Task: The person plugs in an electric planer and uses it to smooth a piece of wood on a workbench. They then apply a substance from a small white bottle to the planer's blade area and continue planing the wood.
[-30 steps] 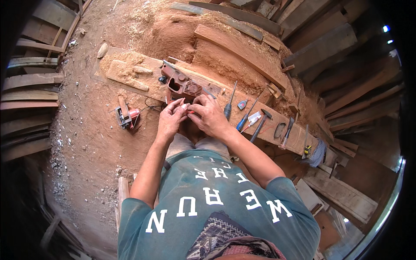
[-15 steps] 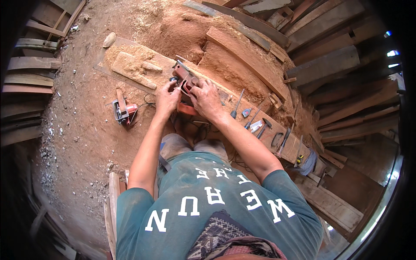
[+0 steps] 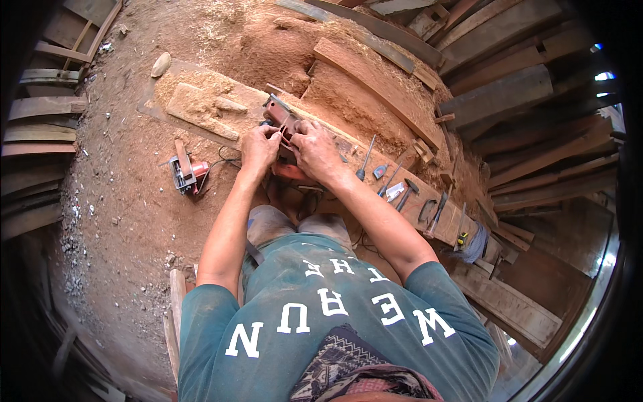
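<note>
On the plank bench in front of me lies a red electric hand planer (image 3: 289,169), with its flat metal sole (image 3: 275,102) toward the far side. My left hand (image 3: 258,149) is closed, thumb and fingertips pinched at the planer's side by a dark, looped opening. From the right, my right hand (image 3: 314,149) bends its fingers over the same spot, also closed on the tool. The fingertips of both hands nearly meet. Whether they pinch a small part there is too fine to make out.
Right along the bench lie a screwdriver (image 3: 362,166), a hammer (image 3: 408,193), other tools and a coil of string (image 3: 476,244). A red circular saw (image 3: 190,171) sits on the dirt floor at left. Shavings cover a board (image 3: 194,107); stacked planks line both sides.
Both hands stay at the planer, and their fingers have shifted slightly around the opening in its side. The whole view has moved a little.
</note>
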### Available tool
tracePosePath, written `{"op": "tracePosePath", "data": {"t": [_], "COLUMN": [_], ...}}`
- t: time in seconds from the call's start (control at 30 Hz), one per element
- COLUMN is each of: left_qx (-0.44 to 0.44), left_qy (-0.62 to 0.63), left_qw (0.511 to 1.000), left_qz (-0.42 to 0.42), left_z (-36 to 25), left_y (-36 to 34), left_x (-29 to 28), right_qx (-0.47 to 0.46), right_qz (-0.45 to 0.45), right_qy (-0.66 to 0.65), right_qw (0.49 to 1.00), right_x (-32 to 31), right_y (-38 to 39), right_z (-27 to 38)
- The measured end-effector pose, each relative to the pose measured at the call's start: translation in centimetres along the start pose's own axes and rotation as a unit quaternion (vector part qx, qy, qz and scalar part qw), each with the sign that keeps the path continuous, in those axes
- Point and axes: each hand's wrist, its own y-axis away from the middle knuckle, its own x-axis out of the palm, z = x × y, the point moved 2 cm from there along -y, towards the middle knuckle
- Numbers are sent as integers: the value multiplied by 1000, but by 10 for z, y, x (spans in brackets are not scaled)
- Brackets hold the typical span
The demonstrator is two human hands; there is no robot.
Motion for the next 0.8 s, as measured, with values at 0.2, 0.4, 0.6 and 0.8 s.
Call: {"op": "tracePosePath", "data": {"t": [0.2,0.4,0.6,0.8], "left_qx": [-31,-38,-27,32], "left_qy": [73,118,139,123], "left_qw": [995,987,983,987], "left_qz": [58,104,117,94], "left_z": [11,22,20,18], "left_y": [-8,-13,-7,2], "left_x": [-2,-9,-12,-15], "right_qx": [-1,-14,5,12], "right_qz": [18,-7,-21,-41], "right_qy": [-6,-25,45,33], "right_qw": [1000,1000,999,999], "right_x": [-2,11,17,22], "right_y": [-3,0,11,13], "right_z": [7,4,3,0]}}
